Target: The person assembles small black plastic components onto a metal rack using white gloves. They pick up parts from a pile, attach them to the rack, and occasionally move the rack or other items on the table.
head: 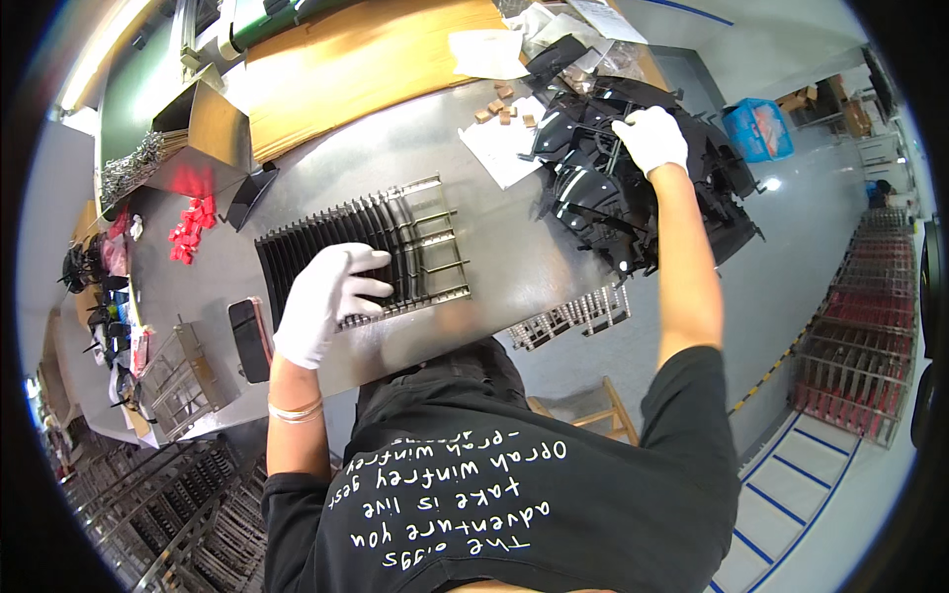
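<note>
My left hand [326, 296], in a white glove, is over a metal slotted rack [437, 239] on the steel worktable. Curved black plastic panels [296, 252] stand in a row in this rack. The hand's fingers are apart, and I see nothing held in them. The rack's right end shows bare slots and crossbars. At the right, my white-gloved right hand [652, 139] reaches onto a heap of glossy black plastic parts [586, 196]. Its fingertips are bent down among the parts; whether they grip one is not clear.
A metal box [211, 122] with wire-like pieces, red clips [191, 228] and a phone [250, 341] are at the left. Brown blocks [504, 111] lie beside the heap. Cardboard [356, 67] covers the table's back. A blue bin [756, 130] and racks [852, 333] stand right.
</note>
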Demonstrator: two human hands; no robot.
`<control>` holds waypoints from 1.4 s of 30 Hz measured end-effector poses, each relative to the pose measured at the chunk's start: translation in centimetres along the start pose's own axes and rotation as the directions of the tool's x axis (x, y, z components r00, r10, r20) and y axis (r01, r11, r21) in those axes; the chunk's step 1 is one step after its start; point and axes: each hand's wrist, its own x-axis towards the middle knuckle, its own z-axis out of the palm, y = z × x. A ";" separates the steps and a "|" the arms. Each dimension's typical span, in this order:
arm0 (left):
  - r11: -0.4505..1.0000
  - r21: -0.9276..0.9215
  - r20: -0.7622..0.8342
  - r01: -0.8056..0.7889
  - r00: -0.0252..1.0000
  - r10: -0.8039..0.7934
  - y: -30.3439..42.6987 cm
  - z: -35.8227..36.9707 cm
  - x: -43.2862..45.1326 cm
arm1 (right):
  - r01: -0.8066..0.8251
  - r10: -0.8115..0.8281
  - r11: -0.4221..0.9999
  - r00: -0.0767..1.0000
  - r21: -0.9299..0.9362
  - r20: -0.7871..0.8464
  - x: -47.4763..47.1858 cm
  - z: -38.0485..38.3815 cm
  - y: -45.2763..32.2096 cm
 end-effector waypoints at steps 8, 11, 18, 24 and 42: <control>0.818 0.528 0.195 -0.227 0.970 0.143 5.1 3.5 -1.3 | 0.245 -0.010 0.673 0.946 0.698 -0.323 -1.6 -7.3 -1.7; 0.790 0.384 0.369 -0.478 0.864 0.343 4.5 8.1 1.4 | 0.371 -0.154 0.188 0.925 0.909 -0.346 -7.0 -14.7 -11.5; 0.550 0.178 -0.001 -0.816 0.558 0.830 6.7 11.2 2.3 | 0.475 0.125 -0.011 0.874 0.880 -0.470 -13.4 -12.8 -19.4; -0.126 0.590 0.623 -0.798 0.350 0.699 5.0 14.5 2.7 | -0.015 -0.296 -0.167 0.954 0.986 -0.036 -14.1 0.7 -20.2; 0.537 0.213 -0.185 -0.816 0.506 0.842 5.1 0.4 -7.0 | -0.467 -0.540 0.161 0.696 0.870 0.474 -11.9 4.2 -24.2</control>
